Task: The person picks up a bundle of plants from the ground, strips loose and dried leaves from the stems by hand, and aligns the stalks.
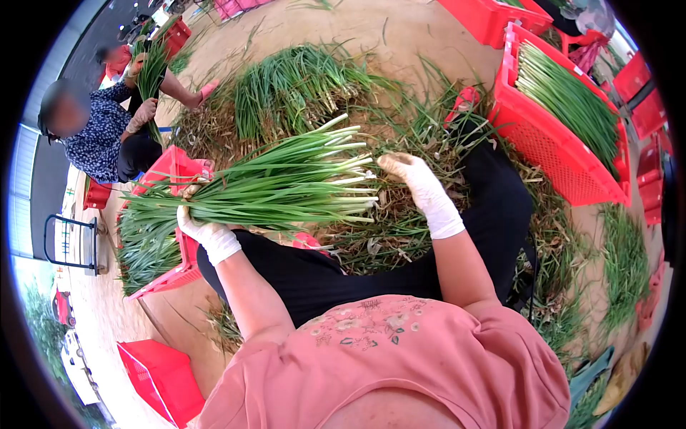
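Observation:
My left hand (202,227), in a white glove, is closed around the leafy part of a large bunch of garlic chives (286,182). Their white stem ends point right, and the green leaves trail left over a red crate (187,247). My right hand (409,173), gloved too, is just right of the white ends with a small gap between. Its fingers are stretched out, slightly bent, with nothing visible in them. More chives (146,247) lie inside the crate under the leaves.
A pile of chives (286,86) lies on the ground ahead, with trimmed leaf waste (386,247) between my legs. A red crate (550,171) of bundled chives stands right. At left, a person (100,143) holds chives. A red box (158,379) and a trolley (71,243) are at lower left.

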Demonstrator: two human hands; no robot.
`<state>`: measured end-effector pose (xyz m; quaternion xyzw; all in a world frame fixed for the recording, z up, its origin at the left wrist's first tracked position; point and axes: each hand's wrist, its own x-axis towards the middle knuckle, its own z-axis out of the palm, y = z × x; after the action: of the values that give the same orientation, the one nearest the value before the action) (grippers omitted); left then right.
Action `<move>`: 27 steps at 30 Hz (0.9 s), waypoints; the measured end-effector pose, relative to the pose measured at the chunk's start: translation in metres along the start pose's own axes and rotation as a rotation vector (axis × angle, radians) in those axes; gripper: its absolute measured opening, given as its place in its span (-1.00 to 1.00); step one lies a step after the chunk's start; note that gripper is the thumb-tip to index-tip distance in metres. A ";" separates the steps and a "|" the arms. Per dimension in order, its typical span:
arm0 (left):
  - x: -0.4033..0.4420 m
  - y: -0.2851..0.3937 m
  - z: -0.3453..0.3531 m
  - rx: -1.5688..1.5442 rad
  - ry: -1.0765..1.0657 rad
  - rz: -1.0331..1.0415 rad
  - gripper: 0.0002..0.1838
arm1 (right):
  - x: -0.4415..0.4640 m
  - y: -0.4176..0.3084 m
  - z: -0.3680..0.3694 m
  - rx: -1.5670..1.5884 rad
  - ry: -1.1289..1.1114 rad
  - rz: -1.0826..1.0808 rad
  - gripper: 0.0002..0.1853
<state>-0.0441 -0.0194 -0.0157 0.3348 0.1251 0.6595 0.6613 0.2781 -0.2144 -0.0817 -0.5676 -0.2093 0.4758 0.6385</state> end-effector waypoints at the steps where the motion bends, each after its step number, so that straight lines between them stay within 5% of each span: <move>1: 0.000 0.000 0.001 0.029 -0.007 0.010 -0.68 | 0.000 0.004 0.007 -0.016 -0.090 0.060 -0.38; 5: -0.001 0.004 0.005 0.014 -0.091 -0.043 -0.67 | -0.007 0.014 0.027 0.198 -0.163 0.169 -0.71; 8: -0.003 0.001 0.006 -0.037 -0.062 -0.044 -0.68 | -0.005 0.022 0.034 0.034 -0.051 0.181 -0.73; 10: -0.008 -0.002 0.012 0.011 0.003 -0.046 -0.71 | -0.006 0.018 0.038 0.650 0.073 0.290 -0.81; 13: -0.003 -0.002 0.002 0.009 0.033 -0.004 -0.74 | 0.020 0.043 0.004 0.939 0.200 0.386 -0.70; 17: -0.011 0.000 0.019 -0.117 -0.011 -0.060 -0.75 | 0.016 0.013 -0.016 0.593 0.191 0.105 -0.47; 19: -0.005 0.001 0.025 -0.060 -0.060 -0.080 -0.75 | 0.015 -0.005 -0.015 -0.064 0.205 -0.157 -0.50; 21: 0.003 0.005 0.048 0.061 -0.149 -0.122 -0.75 | 0.012 -0.026 -0.002 -0.502 0.007 -0.489 -0.13; 23: 0.019 -0.001 0.073 0.160 -0.102 -0.123 -0.72 | 0.012 -0.049 0.020 -0.780 -0.296 -0.433 0.16; 24: 0.017 -0.003 0.107 0.325 -0.094 -0.079 -0.71 | 0.019 -0.051 0.034 -0.715 -0.446 -0.357 0.31; 27: 0.024 -0.019 0.178 0.435 -0.205 -0.566 -0.78 | 0.029 -0.056 0.074 -0.378 -0.733 -0.338 0.36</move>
<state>0.0809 -0.0445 0.1120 0.4840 0.2829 0.3716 0.7401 0.2524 -0.1455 -0.0178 -0.4258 -0.5951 0.4879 0.4760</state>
